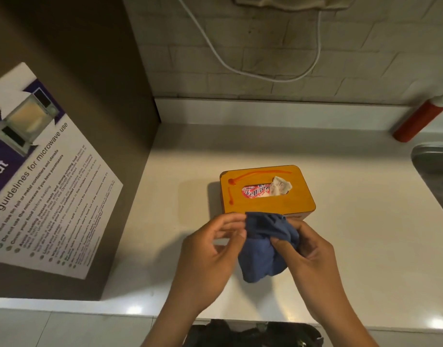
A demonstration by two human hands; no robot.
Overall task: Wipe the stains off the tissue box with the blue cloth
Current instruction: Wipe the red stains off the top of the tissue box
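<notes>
An orange-topped tissue box sits on the white counter, a white tissue poking from its slot. Red stains streak the lid along its far edge and left side. Just in front of the box hangs a bunched blue cloth. My left hand pinches the cloth's upper left corner. My right hand grips the cloth's right side with its thumb pressed into the folds. The cloth covers a little of the box's near edge.
A brown cabinet side with a microwave guideline poster stands at the left. A white cable hangs on the tiled wall behind. A red cylinder lies at the back right, and a metal sink rim is at the right edge.
</notes>
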